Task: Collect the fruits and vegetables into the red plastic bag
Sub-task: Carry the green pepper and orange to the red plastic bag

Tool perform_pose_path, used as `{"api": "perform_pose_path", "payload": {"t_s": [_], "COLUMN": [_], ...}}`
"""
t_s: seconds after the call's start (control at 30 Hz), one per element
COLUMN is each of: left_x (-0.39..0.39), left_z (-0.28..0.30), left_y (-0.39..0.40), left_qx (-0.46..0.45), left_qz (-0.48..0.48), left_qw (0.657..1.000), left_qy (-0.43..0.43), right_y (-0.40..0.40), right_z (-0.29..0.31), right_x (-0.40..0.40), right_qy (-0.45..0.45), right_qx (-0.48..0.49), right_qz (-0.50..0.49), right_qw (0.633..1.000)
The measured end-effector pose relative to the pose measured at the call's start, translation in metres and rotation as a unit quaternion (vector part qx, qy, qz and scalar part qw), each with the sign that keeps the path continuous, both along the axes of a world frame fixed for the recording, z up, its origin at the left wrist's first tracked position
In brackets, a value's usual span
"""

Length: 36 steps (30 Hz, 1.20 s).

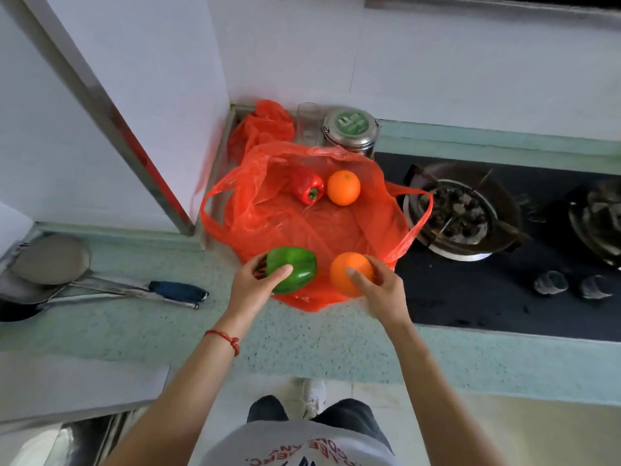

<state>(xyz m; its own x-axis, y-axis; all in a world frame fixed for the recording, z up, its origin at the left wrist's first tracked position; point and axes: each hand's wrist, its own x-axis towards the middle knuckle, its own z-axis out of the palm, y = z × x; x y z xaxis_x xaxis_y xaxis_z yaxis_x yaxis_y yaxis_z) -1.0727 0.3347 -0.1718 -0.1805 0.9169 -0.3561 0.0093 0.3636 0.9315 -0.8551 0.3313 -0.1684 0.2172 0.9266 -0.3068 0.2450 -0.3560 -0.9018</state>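
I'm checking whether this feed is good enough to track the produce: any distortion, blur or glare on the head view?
Head view: wide-angle bending curves the counter edge and walls; soft even daylight, no harsh shadows; mild sheen on the green pepper and red bag; both hands, left hand and right hand, are sharp enough, edges softer.

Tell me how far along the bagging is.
Roughly halfway. A red pepper and an orange lie on the red plastic bag. The left hand holds a green pepper, the right hand another orange; both still need dropping in.
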Motion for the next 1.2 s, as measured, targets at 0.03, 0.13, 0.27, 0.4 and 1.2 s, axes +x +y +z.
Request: {"api": "perform_pose_path", "payload": {"t_s": [0.03,0.13,0.27,0.4,1.2], "left_x": [0.003,0.008,0.019,0.027,0.037], "left_z": [-0.001,-0.006,-0.009,-0.013,-0.038], "left_y": [0.009,0.033,0.064,0.098,0.159], "left_qx": [-0.008,-0.015,-0.011,-0.013,-0.04], "left_qz": [0.008,0.015,0.016,0.01,-0.035], "left_qw": [1.0,1.0,1.0,0.999,0.989], "left_qy": [-0.011,-0.005,0.015,0.031,0.14], "right_y": [0.011,0.039,0.072,0.102,0.157], "right_z": [0.001,0.003,0.002,-0.006,-0.03], "right_x": [0.003,0.008,0.01,0.009,-0.007], "right_qy": [-0.003,-0.014,-0.037,-0.059,-0.177], "right_qx": [0.001,0.007,0.013,-0.002,-0.038], "right_qz": [0.006,0.018,0.017,0.012,0.014], "right_qw": [1.0,1.0,0.999,0.998,0.983]}}
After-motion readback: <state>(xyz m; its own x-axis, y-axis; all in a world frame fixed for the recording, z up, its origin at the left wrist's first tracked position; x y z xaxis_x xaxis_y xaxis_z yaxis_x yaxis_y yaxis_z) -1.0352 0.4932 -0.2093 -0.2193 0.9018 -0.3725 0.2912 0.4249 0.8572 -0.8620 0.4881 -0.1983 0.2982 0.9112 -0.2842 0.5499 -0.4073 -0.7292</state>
